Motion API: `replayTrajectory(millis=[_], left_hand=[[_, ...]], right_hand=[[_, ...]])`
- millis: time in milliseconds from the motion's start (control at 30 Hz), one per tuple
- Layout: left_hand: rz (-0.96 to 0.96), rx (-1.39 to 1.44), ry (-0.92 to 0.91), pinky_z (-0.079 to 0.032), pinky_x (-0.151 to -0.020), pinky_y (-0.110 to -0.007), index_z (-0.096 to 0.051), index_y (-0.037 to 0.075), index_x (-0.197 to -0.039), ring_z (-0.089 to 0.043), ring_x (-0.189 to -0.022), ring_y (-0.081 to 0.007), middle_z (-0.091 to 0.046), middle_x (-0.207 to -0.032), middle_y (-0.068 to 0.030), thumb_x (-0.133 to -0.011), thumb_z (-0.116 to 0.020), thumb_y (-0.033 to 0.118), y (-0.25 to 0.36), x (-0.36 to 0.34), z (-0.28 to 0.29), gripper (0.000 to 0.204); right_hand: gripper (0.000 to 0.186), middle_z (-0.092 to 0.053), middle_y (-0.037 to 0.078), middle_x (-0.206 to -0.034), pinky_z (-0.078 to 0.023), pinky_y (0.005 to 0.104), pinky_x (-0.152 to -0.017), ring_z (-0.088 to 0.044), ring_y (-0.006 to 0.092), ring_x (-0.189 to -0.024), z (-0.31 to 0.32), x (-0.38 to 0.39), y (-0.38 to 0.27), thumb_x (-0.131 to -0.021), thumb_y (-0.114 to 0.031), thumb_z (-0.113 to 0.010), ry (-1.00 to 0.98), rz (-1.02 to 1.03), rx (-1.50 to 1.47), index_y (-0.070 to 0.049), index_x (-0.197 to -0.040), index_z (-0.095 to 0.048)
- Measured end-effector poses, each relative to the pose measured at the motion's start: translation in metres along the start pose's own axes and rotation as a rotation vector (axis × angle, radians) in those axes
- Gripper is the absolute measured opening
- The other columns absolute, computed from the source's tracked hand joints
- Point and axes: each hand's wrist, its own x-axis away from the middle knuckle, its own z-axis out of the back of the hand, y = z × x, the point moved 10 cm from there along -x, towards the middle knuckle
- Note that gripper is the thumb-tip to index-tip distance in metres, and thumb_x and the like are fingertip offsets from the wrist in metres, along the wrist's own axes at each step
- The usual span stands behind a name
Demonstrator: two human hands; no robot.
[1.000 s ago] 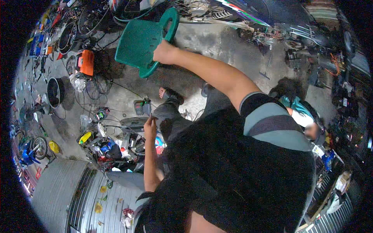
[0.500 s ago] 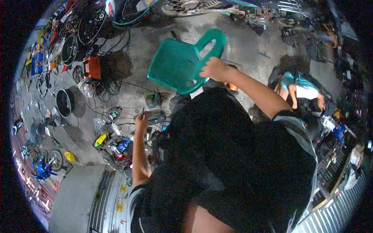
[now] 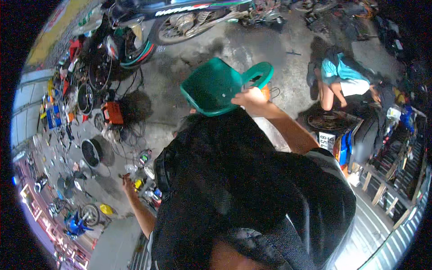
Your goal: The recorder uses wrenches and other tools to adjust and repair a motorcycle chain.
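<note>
Crosswise, green seat (image 3: 211, 85), looped end (image 3: 267, 70) rightward.

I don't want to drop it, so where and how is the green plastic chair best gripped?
Probably by the looped back of the green plastic chair, coming from the right: its rim surrounds an opening that a hand could wrap through, and it stands out toward that side. The right hand grips its near part.
</note>
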Motion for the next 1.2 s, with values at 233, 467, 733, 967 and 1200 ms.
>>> replayTrajectory(millis=[233, 467, 733, 967, 1200], left_hand=[[-0.323, 0.49, -0.171, -0.027, -0.037, -0.02, -0.05, 0.004, -0.095, -0.031, -0.043, -0.0054, -0.039, -0.056, 0.0026, -0.083, -0.041, 0.038, 0.134, -0.076, -0.05, 0.037], [-0.416, 0.464, -0.31, -0.03, -0.038, -0.022, -0.052, 0.006, -0.091, -0.037, -0.045, -0.0073, -0.043, -0.059, 0.0005, -0.084, -0.04, 0.03, 0.162, -0.222, -0.08, 0.028], [-0.023, 0.242, -0.8, -0.028, -0.035, -0.022, -0.056, 0.011, -0.077, -0.035, -0.038, -0.007, -0.041, -0.05, 0.0031, -0.079, -0.047, 0.039, 0.082, -0.302, -0.089, 0.03], [-0.017, -0.476, -0.441, -0.024, -0.035, -0.022, -0.058, 0.009, -0.067, -0.032, -0.037, -0.0056, -0.034, -0.043, 0.0052, -0.082, -0.043, 0.033, 0.061, -0.297, -0.04, 0.031], [-0.127, -0.311, -0.541, -0.024, -0.036, -0.022, -0.058, 0.006, -0.07, -0.033, -0.039, -0.0051, -0.033, -0.044, 0.0033, -0.082, -0.045, 0.028, 0.02, -0.332, -0.001, 0.029]], right_hand=[[0.014, -0.053, 0.003, -0.064, -0.044, 0.0319, -0.051, -0.056, 0.0222, -0.06, 0.012, -0.015, 0.001, -0.067, -0.016, -0.046, 0.076, -0.04, 0.179, -0.016, -0.077, -0.055], [0.032, -0.054, 0.007, -0.066, -0.043, 0.0364, -0.051, -0.054, 0.0284, -0.061, 0.003, -0.057, -0.008, -0.054, -0.029, -0.06, -0.035, -0.217, 0.193, -0.012, -0.08, -0.055], [0.016, -0.056, 0.006, -0.077, -0.045, 0.0336, -0.055, -0.056, 0.0239, -0.067, -0.004, -0.065, -0.021, -0.069, -0.02, -0.049, -0.042, -0.635, 0.067, -0.014, -0.084, -0.054], [0.018, -0.055, 0.006, -0.077, -0.043, 0.0336, -0.061, -0.054, 0.024, -0.074, -0.068, -0.051, -0.048, -0.069, -0.014, -0.046, -0.08, -0.559, 0.294, -0.017, -0.082, -0.058], [0.017, -0.055, 0.001, -0.087, -0.039, 0.0346, -0.07, -0.053, 0.0197, -0.078, -0.179, 0.024, -0.103, -0.07, -0.016, -0.044, -0.408, -0.629, 0.304, -0.017, -0.081, -0.057]])
